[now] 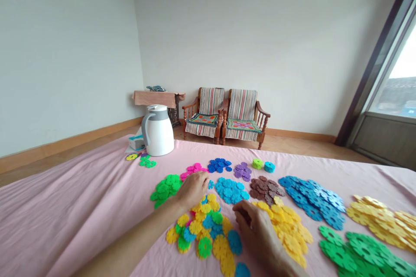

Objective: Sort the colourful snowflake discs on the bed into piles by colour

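Observation:
My left hand [192, 191] reaches over the far edge of a mixed pile of snowflake building discs [195, 227], its fingers closed and the fingertips hidden. By its fingertips is a small light blue disc [211, 184]; whether it is held I cannot make out. Just beyond lie pink discs [196, 167], and green discs [166, 188] are to the left. My right hand [255, 227] is curled between the mixed pile and a yellow pile [287, 227], its fingers bent inward and anything within them hidden. Light blue discs [231, 190] lie ahead of it.
Brown [266, 189], purple [242, 171] and dark blue discs [219, 165] lie farther back. Larger blue [312, 201], green [367, 253] and yellow discs [373, 216] are at right. A white jug [160, 136] stands on the pink cloth [97, 199], with two chairs [242, 117] beyond.

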Available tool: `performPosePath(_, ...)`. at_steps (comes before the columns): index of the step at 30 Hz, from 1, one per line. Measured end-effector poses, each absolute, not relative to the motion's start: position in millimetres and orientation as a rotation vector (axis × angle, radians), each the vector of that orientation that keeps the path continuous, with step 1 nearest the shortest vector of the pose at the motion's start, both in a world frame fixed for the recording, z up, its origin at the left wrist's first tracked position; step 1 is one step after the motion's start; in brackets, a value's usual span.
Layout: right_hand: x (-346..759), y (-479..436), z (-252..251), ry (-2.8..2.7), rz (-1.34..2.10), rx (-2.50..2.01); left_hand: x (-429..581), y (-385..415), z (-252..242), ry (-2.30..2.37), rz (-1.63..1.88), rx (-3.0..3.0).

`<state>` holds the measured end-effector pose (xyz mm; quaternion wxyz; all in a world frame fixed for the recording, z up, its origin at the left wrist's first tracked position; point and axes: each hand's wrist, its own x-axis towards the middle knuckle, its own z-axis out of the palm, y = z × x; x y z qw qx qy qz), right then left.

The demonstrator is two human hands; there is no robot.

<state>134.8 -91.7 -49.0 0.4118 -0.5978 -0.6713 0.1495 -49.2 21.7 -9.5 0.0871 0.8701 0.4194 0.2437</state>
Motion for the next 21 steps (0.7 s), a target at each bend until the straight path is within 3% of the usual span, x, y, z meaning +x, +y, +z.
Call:
performPosePath(9,135,-91,-48,-1.692,0.34,-1.504,-11,34,-16,1.166,0.648,2.401)
performPosePath(21,135,-94,-46,-1.735,0.327,-1.555,-85,7,10,0.932,0.359,2.623)
